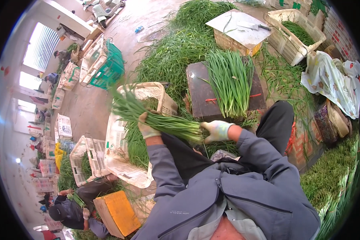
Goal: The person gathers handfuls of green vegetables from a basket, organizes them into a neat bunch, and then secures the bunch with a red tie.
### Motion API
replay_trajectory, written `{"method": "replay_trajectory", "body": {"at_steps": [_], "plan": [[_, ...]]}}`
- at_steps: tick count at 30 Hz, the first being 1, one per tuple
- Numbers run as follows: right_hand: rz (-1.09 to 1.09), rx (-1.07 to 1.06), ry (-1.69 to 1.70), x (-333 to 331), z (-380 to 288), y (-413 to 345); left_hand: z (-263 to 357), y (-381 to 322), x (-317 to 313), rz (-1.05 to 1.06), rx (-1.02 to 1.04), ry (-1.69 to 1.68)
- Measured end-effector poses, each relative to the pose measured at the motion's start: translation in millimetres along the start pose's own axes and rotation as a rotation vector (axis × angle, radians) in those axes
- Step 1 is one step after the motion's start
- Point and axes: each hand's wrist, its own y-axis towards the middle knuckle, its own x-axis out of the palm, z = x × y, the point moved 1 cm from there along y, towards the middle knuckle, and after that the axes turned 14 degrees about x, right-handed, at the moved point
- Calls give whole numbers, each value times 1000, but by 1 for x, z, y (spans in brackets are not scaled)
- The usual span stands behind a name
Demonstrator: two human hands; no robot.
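My left hand (148, 126), in a light work glove, grips a bunch of long green chives (168, 121) around its middle. The bunch lies slanted above my lap, its leafy tips blurred at upper left. My gloved right hand (218, 130) is at the pale stem ends, thumb and fingers apart. Beyond it, a second pile of chives (230, 81) rests on a dark square board (199, 90). A red tie (210, 100) passes beneath that pile, both its ends showing on the board.
A white plastic crate (117, 150) with chives stands at my left. Loose chives (174, 57) are heaped ahead. A cleaver (253, 26) lies on a white-topped box (237, 36). Bundled chives (333, 174) stand at right. Another person (69, 213) sits at lower left near an orange-sided box (120, 211).
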Motion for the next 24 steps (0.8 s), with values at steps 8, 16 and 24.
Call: {"method": "replay_trajectory", "body": {"at_steps": [8,16,24], "plan": [[406,-244,415,-24,-10,-15,22,5,-7,-36,-5,-447],[720,-199,286,-36,-43,-11,13,-16,25,-126,-42,-424],[50,-206,1363,-52,-35,1,9,-2,9,-223,-129,-532]]}}
